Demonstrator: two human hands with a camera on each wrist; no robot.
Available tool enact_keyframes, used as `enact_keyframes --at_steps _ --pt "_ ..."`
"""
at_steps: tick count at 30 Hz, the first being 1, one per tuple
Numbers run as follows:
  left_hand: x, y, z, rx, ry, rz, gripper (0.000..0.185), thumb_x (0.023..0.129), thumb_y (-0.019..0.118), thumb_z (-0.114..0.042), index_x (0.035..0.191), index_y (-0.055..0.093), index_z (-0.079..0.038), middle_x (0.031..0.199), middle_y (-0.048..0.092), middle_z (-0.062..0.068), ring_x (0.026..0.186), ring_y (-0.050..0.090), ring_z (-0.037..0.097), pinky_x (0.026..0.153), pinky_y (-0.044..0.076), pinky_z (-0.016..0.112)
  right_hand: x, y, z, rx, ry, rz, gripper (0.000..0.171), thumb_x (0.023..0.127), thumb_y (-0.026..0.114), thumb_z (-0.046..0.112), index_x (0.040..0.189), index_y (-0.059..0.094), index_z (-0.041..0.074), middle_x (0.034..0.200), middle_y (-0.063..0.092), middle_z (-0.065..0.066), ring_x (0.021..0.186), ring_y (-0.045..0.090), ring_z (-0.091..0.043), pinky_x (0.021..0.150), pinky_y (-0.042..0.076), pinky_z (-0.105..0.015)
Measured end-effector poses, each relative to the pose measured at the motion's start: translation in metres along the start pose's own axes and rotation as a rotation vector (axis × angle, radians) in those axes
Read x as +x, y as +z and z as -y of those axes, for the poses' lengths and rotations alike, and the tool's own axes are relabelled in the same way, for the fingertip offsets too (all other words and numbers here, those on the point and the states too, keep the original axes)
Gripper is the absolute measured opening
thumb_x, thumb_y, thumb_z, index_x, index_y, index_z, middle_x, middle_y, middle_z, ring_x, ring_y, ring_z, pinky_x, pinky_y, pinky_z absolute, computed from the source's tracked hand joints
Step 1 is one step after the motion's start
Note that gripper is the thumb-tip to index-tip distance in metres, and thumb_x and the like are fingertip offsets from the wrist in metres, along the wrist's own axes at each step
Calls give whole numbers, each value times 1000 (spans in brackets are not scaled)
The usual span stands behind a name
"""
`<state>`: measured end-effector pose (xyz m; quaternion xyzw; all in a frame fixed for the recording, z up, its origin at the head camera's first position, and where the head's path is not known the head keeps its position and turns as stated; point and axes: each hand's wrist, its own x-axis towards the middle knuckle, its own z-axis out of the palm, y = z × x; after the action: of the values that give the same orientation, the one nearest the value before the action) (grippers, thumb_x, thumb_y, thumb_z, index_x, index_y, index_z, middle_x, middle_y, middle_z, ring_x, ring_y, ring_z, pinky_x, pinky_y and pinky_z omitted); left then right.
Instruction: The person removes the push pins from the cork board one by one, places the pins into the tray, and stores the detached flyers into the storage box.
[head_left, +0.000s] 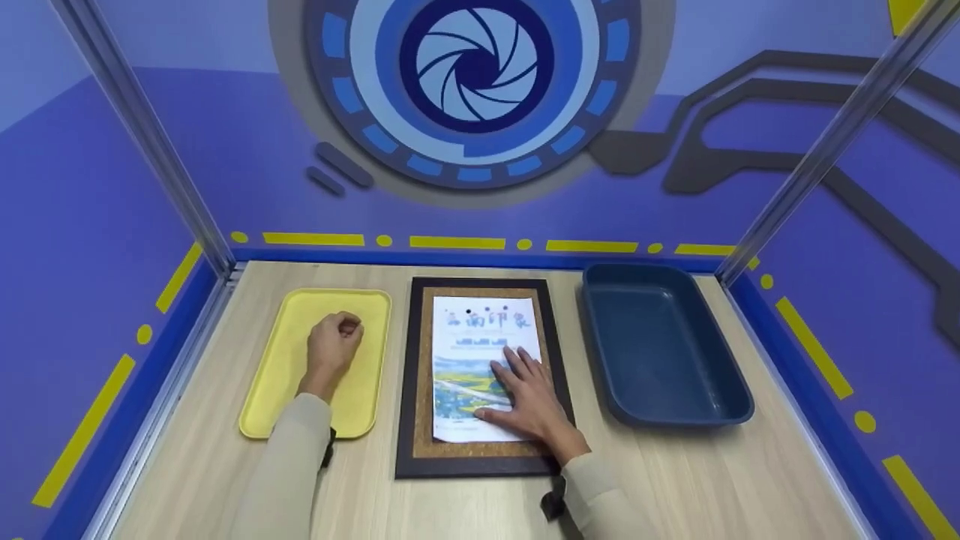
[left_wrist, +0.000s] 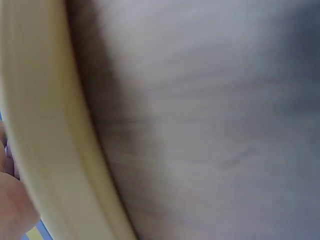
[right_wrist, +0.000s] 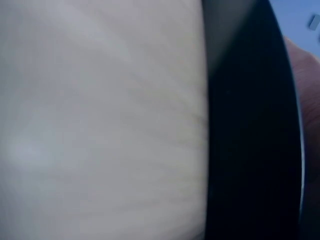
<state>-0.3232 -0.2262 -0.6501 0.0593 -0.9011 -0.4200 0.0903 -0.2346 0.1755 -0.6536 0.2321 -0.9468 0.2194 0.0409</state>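
Two hands working: right hand [head_left: 529, 398] pressing the paper [head_left: 480, 360] flat on the corkboard [head_left: 480, 375], fingers spread; left hand [head_left: 334, 346] curling at nine o'clock in the yellow tray [head_left: 274, 390], contents hidden. Risking paper sliding if pressure eases.

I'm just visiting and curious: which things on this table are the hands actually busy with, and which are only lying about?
In use:
- printed sheet, pressed flat by the right hand
- cork board under the sheet
- yellow tray, where the left hand rests with curled fingers

Lying about:
- blue bin, untouched
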Motion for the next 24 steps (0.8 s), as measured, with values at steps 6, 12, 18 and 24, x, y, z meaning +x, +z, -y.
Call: enact_keyframes --at_steps 6,12,18,24 --pt "1 1 1 -13 -17 -6 16 101 71 -18 113 74 -7 107 71 10 99 68 25 88 57 42 0 1 0 -6 -1 2 100 85 66 81 159 50 16 172 29 -14 159 21 -42 124 18 -67" --pt "1 1 2 -7 11 -30 17 99 72 -17 112 75 -6 105 73 9 98 70 26 89 57 44 2 0 -1 -15 -11 1 99 85 67 79 159 51 16 171 31 -15 158 22 -43 123 20 -69" --pt "1 1 0 -4 28 -56 17 97 74 -17 110 76 -5 103 74 10 96 71 26 89 56 44 3 1 -1 -18 -5 6 99 84 67 79 159 51 16 172 31 -15 159 22 -43 123 19 -68" --pt "1 1 1 -4 23 -37 17 99 72 -17 111 75 -5 105 73 10 98 69 26 90 56 45 2 0 -1 -16 -11 -3 100 84 68 79 159 51 15 171 31 -16 158 22 -44 122 20 -70"
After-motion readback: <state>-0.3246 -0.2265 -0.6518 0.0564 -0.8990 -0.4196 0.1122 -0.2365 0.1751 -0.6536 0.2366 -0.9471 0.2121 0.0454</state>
